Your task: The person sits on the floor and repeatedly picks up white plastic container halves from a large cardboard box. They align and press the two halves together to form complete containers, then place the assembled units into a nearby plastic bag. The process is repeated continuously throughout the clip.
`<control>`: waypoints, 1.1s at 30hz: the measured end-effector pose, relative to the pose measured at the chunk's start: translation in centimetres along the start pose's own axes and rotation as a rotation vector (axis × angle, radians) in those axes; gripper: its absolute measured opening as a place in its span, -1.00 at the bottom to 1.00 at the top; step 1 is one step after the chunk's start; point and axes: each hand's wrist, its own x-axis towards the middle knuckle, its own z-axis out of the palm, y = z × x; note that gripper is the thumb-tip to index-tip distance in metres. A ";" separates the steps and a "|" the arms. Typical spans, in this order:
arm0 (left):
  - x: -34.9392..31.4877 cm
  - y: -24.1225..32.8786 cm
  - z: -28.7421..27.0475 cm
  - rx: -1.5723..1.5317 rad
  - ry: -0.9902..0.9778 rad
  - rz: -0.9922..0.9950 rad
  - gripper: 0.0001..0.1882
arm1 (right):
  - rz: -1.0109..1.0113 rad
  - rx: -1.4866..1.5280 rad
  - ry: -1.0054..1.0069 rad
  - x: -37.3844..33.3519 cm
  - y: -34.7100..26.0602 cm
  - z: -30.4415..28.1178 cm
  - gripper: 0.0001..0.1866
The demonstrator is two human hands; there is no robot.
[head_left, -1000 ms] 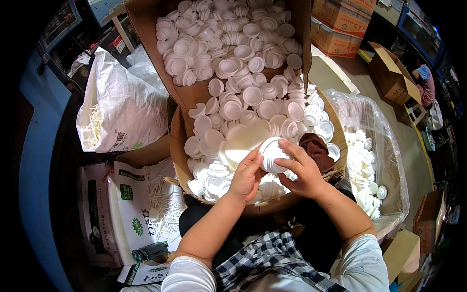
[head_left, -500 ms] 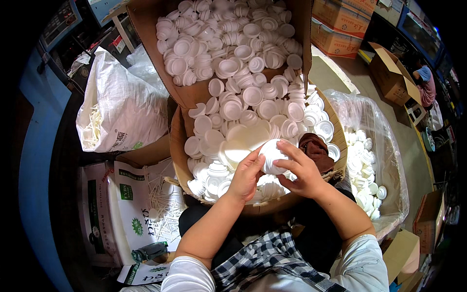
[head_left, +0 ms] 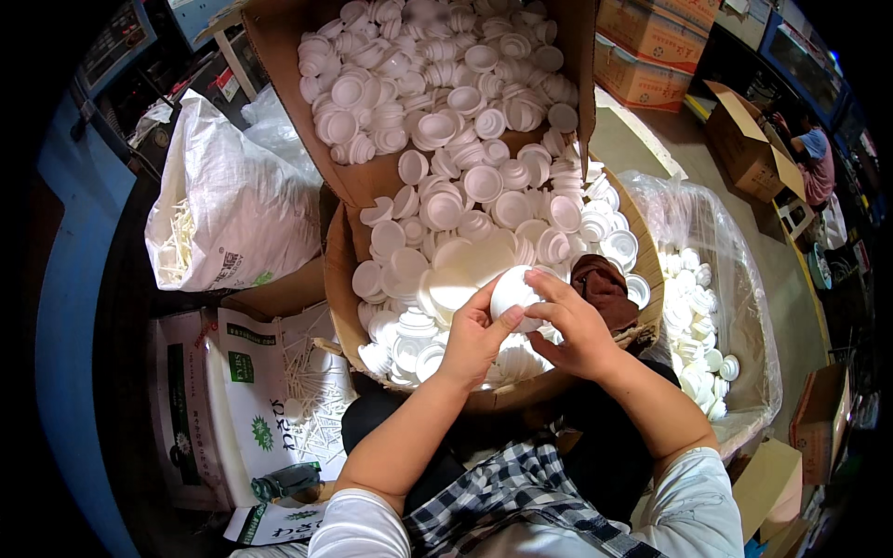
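Observation:
Between my two hands, over the near part of a cardboard box [head_left: 337,312], is a round white plastic cap [head_left: 511,292]. My left hand [head_left: 476,337] grips its left and near side, with the thumb across the front. My right hand [head_left: 575,325] has its fingertips closed on the cap's right side. Beneath and beyond them, the box is heaped with similar white ridged plastic caps [head_left: 484,183]. Just right of my right hand, a dark brown cloth [head_left: 606,294] lies crumpled at the box's edge.
A tilted carton [head_left: 279,56] of caps opens into the heap. To the right stands a clear plastic bag [head_left: 744,316] of caps. At left are a white woven sack [head_left: 233,205] and a box of thin white sticks [head_left: 316,400]. Another person [head_left: 817,163] sits far right.
The cap has turned in my hands, so a smoother face now shows instead of its ridged rings. My left hand and the cap have shifted slightly.

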 end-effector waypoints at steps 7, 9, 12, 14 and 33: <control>0.0 -1.0 0.6 0.038 -0.005 0.084 -0.45 | 0.394 0.456 0.365 -0.7 0.5 1.6 -0.41; 0.1 -3.0 0.5 0.177 0.001 0.201 -0.42 | 0.615 0.643 0.345 -1.3 2.4 2.5 -0.48; -0.8 -3.8 2.2 0.394 0.047 0.286 -0.39 | 0.833 0.815 0.372 -0.7 2.2 2.7 -0.48; -1.5 -4.2 3.4 0.358 0.116 0.272 -0.39 | 0.791 0.834 0.417 -0.8 2.3 3.1 -0.49; 1.1 0.6 -3.0 1.018 0.119 0.109 -0.51 | 0.736 1.528 1.351 -6.3 11.8 -8.9 -0.17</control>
